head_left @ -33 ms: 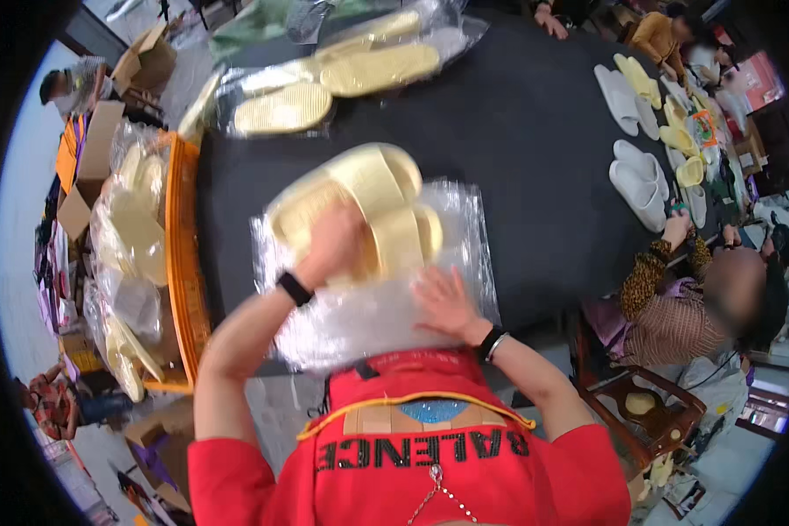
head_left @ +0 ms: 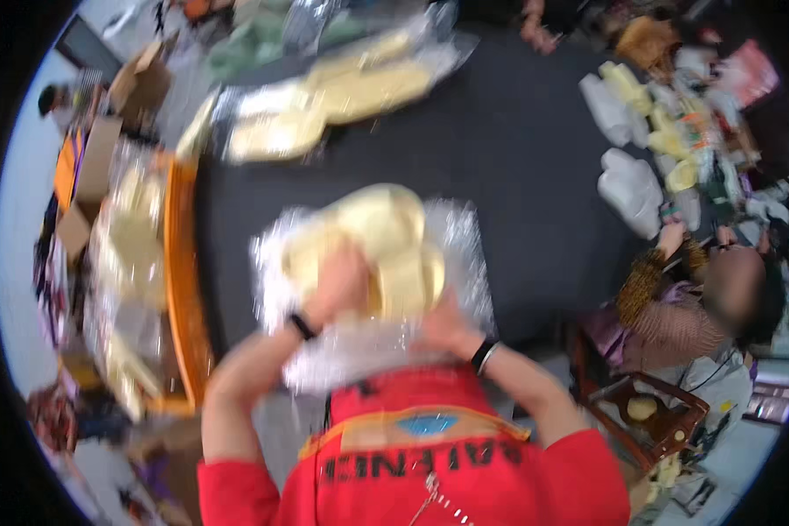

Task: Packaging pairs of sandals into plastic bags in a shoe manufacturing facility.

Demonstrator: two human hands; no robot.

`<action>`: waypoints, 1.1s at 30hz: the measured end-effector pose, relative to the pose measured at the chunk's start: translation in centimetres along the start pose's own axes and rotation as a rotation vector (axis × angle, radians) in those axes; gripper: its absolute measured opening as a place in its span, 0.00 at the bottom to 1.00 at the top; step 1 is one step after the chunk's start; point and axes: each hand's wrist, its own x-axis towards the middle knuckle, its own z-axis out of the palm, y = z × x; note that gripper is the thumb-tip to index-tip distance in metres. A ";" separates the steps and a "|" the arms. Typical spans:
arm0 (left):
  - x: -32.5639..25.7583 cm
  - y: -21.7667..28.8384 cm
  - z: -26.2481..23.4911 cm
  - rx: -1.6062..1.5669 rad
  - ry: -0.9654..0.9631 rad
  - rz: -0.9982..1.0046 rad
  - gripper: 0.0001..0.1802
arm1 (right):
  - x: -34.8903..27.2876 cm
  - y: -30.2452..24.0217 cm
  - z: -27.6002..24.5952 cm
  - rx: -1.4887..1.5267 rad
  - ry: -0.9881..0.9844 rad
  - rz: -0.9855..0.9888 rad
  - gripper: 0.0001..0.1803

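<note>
A pair of pale yellow slide slippers (head_left: 381,219) lies over a stack of clear plastic bags (head_left: 351,359) on the black table, right in front of me. My left hand (head_left: 340,285) is closed on the slippers at their heel side. Close by the lower slipper's strap, my right hand (head_left: 447,326) is over the bags. Motion smears its fingers, so whether they pinch the plastic or the slipper is unclear.
An orange crate (head_left: 182,280) at the left holds bagged yellow slippers (head_left: 131,237). More bagged slippers (head_left: 324,101) lie at the table's far left. White slippers (head_left: 629,188) stand at the right, near a seated person (head_left: 675,307) beside a wooden chair (head_left: 644,408).
The slippers and my left hand have come a little toward me over the bags. My right hand, flat and spread before, is now nearer the slippers. The whole view has blurred and shifted slightly.
</note>
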 end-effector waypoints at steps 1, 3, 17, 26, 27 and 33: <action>-2.6 0.2 3.4 0.078 0.199 0.101 0.06 | 1.0 0.7 1.8 0.174 -0.062 0.051 0.50; -7.6 -2.3 9.0 -0.134 0.320 0.102 0.09 | 1.1 0.2 2.4 -0.004 -0.257 -0.026 0.59; -13.4 -8.3 1.0 -0.186 0.402 -0.008 0.08 | 1.1 -0.1 2.6 -0.279 -0.365 -0.008 0.57; -8.3 -5.1 11.1 -0.100 0.134 0.186 0.14 | -1.1 1.6 3.1 -0.250 -0.002 0.067 0.51; -8.0 -4.8 9.5 -0.064 0.147 0.188 0.14 | -2.0 1.9 2.6 -0.315 -0.008 0.130 0.49; -13.6 -16.5 10.1 -0.205 0.335 -0.268 0.11 | -3.0 1.9 1.7 -0.189 -0.025 0.338 0.52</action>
